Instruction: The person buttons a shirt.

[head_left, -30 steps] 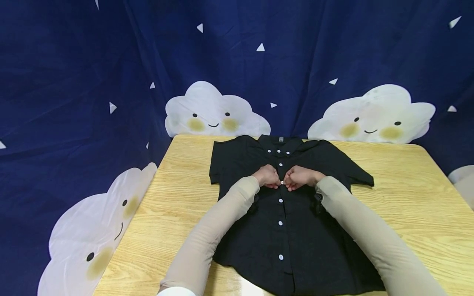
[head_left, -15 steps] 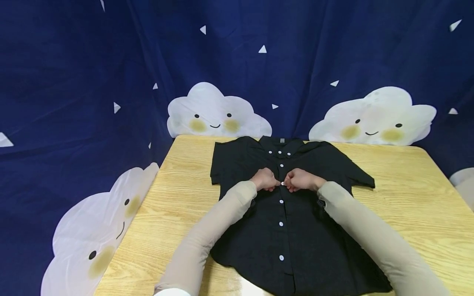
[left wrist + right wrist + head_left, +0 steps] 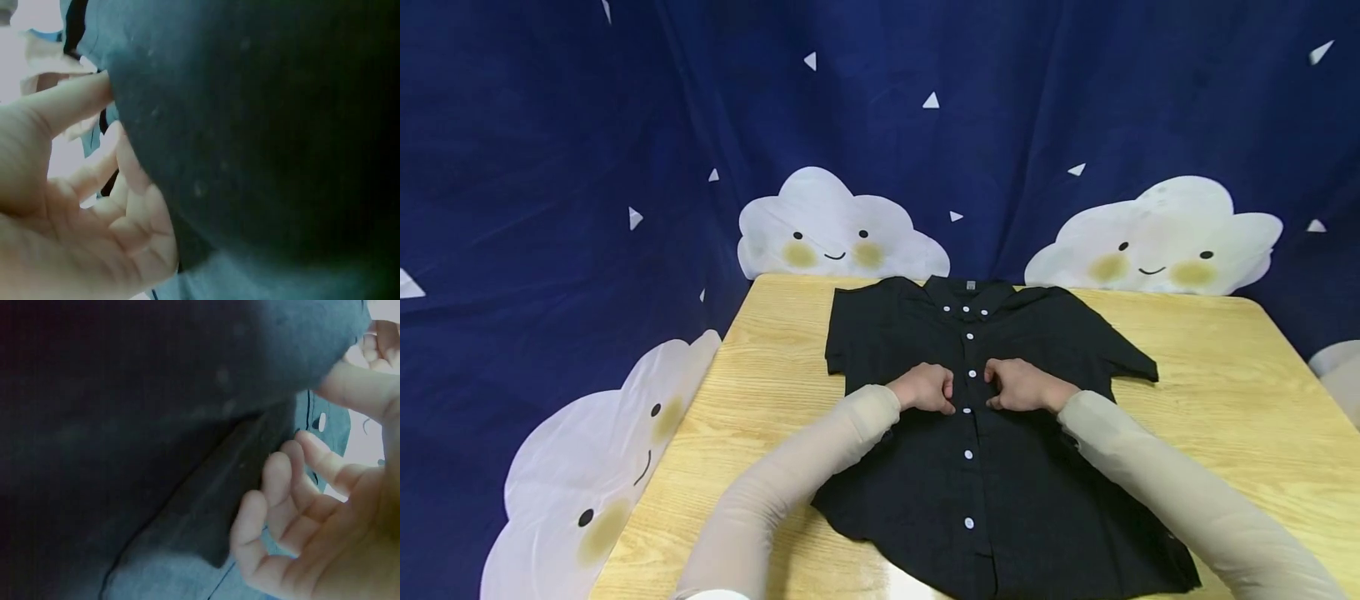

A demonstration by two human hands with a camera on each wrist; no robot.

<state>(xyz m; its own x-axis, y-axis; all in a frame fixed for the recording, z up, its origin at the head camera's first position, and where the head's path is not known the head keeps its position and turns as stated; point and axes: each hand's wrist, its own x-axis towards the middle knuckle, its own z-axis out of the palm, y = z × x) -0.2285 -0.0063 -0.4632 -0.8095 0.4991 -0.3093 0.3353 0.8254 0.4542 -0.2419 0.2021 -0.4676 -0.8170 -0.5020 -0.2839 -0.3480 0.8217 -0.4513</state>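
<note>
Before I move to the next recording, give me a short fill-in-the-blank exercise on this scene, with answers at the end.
1. In the head view, the shirt on the table is coloured ____.
2. Between the left grip and the right grip runs a row of white ____.
3. The shirt's sleeves are ____, not long.
4. The smiling white shapes on the backdrop are ____.

Missing words: black; buttons; short; clouds.

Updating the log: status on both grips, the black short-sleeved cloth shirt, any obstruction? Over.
Left grip and right grip, both loosely open, flank white round buttons. Shirt spread front-up on pale wooden table. Nothing seen in the way.
</note>
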